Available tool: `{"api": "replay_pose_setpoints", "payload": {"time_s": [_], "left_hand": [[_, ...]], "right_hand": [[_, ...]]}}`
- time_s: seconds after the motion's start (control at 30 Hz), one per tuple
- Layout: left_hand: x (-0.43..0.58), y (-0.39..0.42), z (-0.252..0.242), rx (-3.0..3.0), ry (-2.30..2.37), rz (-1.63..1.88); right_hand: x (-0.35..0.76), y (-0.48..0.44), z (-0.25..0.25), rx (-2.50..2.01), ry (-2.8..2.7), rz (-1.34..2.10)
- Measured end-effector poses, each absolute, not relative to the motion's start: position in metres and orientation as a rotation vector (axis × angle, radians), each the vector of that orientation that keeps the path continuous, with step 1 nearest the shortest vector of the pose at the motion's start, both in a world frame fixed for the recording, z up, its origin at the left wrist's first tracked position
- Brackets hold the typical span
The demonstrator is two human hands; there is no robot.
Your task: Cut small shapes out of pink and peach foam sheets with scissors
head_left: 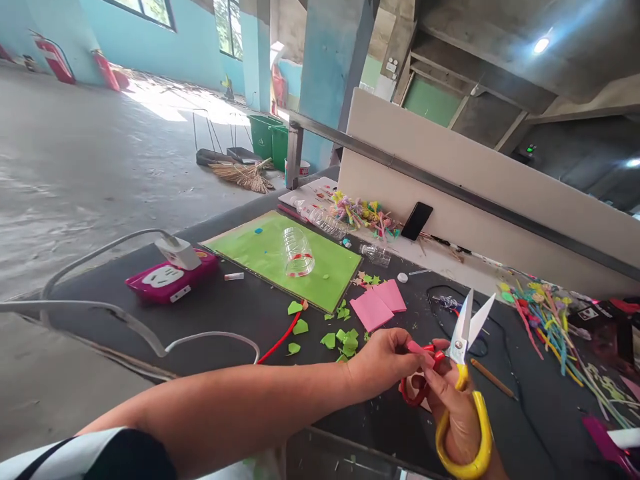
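Observation:
My left hand [387, 360] is closed, pinching a small folded piece of pink paper [423, 353] between thumb and fingers. Beside it, my right hand [455, 407] holds scissors [459, 343] with a yellow loop and red on the other handle. Their blades stand apart, pointing up and away. My right thumb lies close to the pink paper; whether it touches is hard to tell. Two pink paper squares [373, 310] lie on the black table just beyond my left hand. Green paper scraps [349, 341] are scattered left of them.
A cut clear plastic bottle [299, 253] stands on a green sheet [245, 243]. At left sits a purple power strip [173, 277] with a white plug and cables. Colourful pipe cleaners [555, 320] lie at right. A phone [417, 221] leans against the partition.

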State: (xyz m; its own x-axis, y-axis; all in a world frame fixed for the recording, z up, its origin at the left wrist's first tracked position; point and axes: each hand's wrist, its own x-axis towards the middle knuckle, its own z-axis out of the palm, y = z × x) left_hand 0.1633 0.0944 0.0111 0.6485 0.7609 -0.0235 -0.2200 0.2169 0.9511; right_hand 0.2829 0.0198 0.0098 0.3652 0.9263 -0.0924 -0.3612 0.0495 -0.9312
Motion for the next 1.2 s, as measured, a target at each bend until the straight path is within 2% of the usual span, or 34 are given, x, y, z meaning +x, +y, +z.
{"api": "replay_pose_setpoints", "payload": {"time_s": [0.73, 1.2], "left_hand": [[0.166, 0.091, 0.013, 0.986, 0.406, 0.664], [0.166, 0.091, 0.009, 0.962, 0.321, 0.552]], "right_hand": [[0.286, 0.008, 0.016, -1.171, -0.753, 1.055], [0.282, 0.013, 0.024, -1.276, -0.672, 0.846]]}}
